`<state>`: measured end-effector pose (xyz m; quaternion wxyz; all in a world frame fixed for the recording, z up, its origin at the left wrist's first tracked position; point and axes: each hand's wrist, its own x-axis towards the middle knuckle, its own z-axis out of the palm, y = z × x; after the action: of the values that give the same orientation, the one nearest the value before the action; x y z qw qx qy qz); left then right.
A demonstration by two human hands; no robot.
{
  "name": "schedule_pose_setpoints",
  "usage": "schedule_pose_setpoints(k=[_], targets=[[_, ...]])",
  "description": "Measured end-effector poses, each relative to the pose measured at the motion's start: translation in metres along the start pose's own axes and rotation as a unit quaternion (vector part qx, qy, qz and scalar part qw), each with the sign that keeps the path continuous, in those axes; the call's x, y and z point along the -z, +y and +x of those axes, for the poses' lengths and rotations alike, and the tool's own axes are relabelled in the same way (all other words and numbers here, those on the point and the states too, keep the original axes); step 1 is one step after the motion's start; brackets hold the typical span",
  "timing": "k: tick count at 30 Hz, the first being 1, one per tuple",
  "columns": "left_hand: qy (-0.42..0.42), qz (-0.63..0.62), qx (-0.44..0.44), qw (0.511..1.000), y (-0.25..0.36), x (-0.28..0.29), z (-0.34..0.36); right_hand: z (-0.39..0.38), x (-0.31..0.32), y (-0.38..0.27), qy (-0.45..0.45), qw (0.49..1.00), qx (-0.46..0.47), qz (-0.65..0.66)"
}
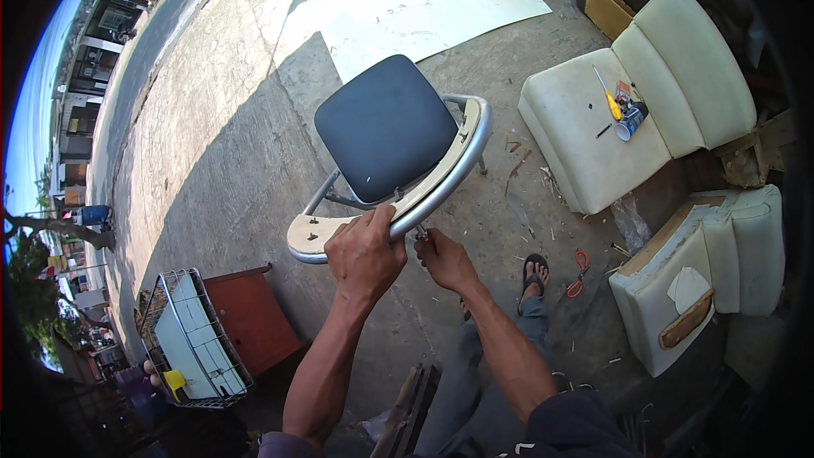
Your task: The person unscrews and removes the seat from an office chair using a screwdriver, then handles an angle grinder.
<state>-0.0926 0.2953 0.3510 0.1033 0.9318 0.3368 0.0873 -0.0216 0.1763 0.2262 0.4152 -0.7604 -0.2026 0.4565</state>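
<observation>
A chair with a black padded seat point(386, 129) and a silver tubular frame point(484, 129) stands before me. A pale curved board point(434, 176) runs along its bent back rail, with small dark fasteners poking up near both ends. My left hand point(366, 256) is wrapped over the rail and board at about the middle. Just right of it, below the rail, my right hand point(447, 261) is closed on a small metal piece whose kind I cannot make out. That piece meets the underside of the rail.
To the right, a cream seat point(585, 119) bears a yellow-handled screwdriver point(609, 95) and a can point(630, 123). Another cream seat point(666, 305) lies nearer. Red-handled scissors point(578, 274) are on the floor by my foot. A wire basket point(193, 335) stands left; a white sheet point(415, 13) lies ahead.
</observation>
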Motion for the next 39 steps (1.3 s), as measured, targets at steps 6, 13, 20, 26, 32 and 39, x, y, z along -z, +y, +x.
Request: schedule_pose_setpoints(k=[6,13,20,26,32,39], targets=[[0.025,-0.016,-0.014,0.999,0.001,0.000,-0.002,0.014,-0.013,0.012,0.035,0.997,-0.036,-0.059],[0.145,-0.033,-0.061,0.987,0.007,-0.002,0.005,0.035,0.014,0.172,0.151,0.972,-0.138,-0.111],[0.062,-0.051,-0.022,0.997,0.010,0.001,-0.017,-0.036,0.196,0.297,0.277,0.892,-0.282,-0.217],[0.021,-0.062,-0.015,0.998,0.060,-0.006,-0.067,-0.088,0.288,0.333,0.383,0.806,-0.352,-0.282],[-0.053,-0.064,-0.031,0.996,0.141,-0.024,-0.101,-0.135,0.229,0.252,0.257,0.949,-0.167,-0.074],[-0.116,-0.032,-0.028,0.992,0.235,-0.047,-0.103,-0.238,0.155,0.214,0.013,0.993,-0.102,0.059]])
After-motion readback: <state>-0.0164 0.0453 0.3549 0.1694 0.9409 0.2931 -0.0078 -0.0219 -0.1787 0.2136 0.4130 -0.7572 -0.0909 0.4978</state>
